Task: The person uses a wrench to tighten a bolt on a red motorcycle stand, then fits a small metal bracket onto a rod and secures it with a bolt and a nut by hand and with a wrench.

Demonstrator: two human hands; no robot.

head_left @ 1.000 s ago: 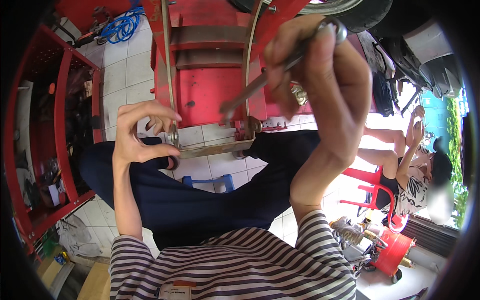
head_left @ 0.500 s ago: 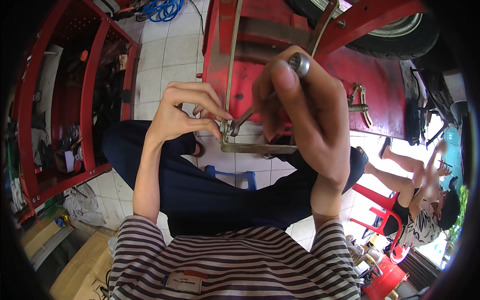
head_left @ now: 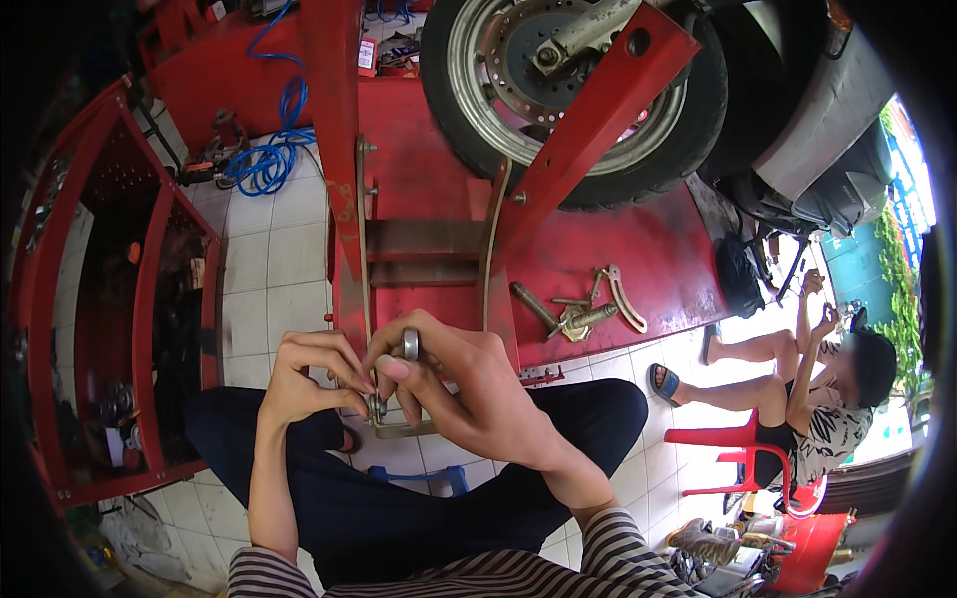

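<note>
The fastener (head_left: 378, 408) is at the left near corner of the bracket (head_left: 402, 431), where the near crossbar meets the left strip. The right hand (head_left: 467, 384) is closed around the wrench (head_left: 411, 345). One ring end projects past the thumb; the other end is hidden by the fingers, so its seating on the fastener cannot be confirmed. The short grip presumably gives fine control at close range.

The left hand (head_left: 304, 381) has thumb and fingers bent together at the fastener, probably to steady it from the outer side. Its fingertip contact is partly covered; whether it grips cannot be told. The two hands meet at the corner, opposing each other.

The bracket's strips run far to the red frame (head_left: 334, 149), which likely carries the bracket and leaves the near corner accessible. The knees are spread on either side of the crossbar, seemingly for clearance. A blue stool (head_left: 456, 480) is below, between the legs.

Loose metal parts (head_left: 578, 321) lie on the red deck (head_left: 653, 254), right of the bracket, apparently within reach. Farther right and far, the wheel (head_left: 454, 125) stands beside the frame's slanted arm. The cabinet (head_left: 150, 339) is at left.
</note>
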